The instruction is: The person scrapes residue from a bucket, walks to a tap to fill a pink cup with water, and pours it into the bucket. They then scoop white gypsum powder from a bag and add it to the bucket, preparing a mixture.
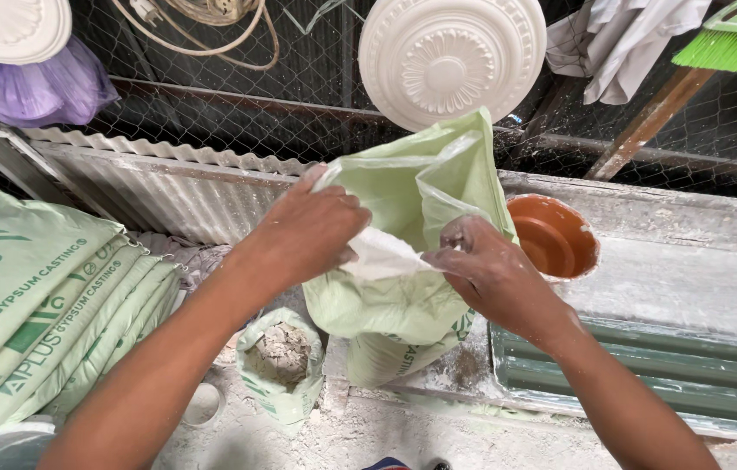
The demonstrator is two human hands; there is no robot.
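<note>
My left hand (pixel 312 231) and right hand (pixel 486 270) both pinch the mouth of the pale green gypsum sack (pixel 412 252), upright beside the orange bowl (pixel 553 237). If either pinch loosens, I expect powder spills out.

Orange bowl (pixel 553 237) crowds right of sack (pixel 412 218); small open bag (pixel 281 365) blocks below-left.

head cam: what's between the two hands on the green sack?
A white inner liner, pinched by left hand and right hand at the mouth of the green sack. Head view.
</note>
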